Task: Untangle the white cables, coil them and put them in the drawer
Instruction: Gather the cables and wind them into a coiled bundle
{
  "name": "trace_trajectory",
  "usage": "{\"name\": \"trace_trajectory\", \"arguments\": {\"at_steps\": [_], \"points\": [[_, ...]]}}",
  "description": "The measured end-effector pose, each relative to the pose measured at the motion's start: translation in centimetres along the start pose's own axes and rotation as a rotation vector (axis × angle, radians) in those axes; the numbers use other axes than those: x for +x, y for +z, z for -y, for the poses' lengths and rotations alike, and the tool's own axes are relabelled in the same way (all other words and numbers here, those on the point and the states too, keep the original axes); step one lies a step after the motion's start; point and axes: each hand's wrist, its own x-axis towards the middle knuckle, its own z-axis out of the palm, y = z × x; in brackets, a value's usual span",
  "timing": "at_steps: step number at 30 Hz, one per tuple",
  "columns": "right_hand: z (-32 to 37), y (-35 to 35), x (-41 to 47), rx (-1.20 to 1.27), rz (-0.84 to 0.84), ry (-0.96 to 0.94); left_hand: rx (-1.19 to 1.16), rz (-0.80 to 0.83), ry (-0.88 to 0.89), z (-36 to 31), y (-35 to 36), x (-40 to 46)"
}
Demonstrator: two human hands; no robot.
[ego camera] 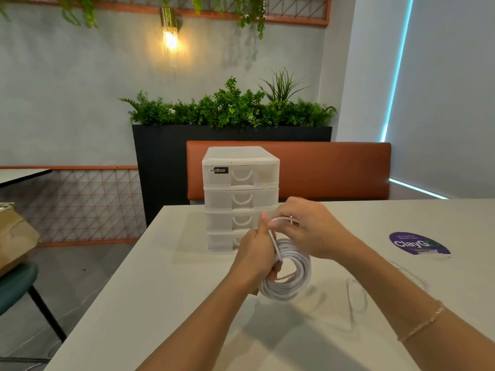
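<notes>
A white cable (294,274) hangs as a round coil of several loops just above the table (160,303). My left hand (254,253) grips the coil's left side, thumb up. My right hand (308,228) pinches the cable's loose end, which arcs over from the coil's top. Behind both hands stands a white plastic drawer unit (241,199) with several drawers, all closed. A second, thinner cable (356,298) lies loose on the table to the right.
A round purple sticker (417,243) sits on the table at the right. An orange bench back (334,170) and a black planter (166,156) stand behind. A teal stool (16,285) and a cardboard box (13,242) are at the left.
</notes>
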Motion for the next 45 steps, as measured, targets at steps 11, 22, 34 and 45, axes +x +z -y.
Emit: {"name": "trace_trajectory", "arguments": {"at_steps": [11, 22, 34, 45], "points": [[-1.3, 3.6, 0.1, 0.842, 0.018, 0.798, -0.208, 0.16, -0.124, -0.6, -0.9, 0.0], [-2.6, 3.6, -0.3, 0.603, -0.26, 0.812, 0.098, 0.19, 0.095, 0.1, 0.0, -0.2], [-2.6, 0.8, 0.5, 0.601, 0.232, 0.601, 0.431, 0.225, 0.337, -0.7, -0.3, -1.3], [-3.8, 1.7, 0.6, 0.798, 0.321, 0.844, 0.367, 0.063, 0.321, -0.7, -0.4, -1.2]]}}
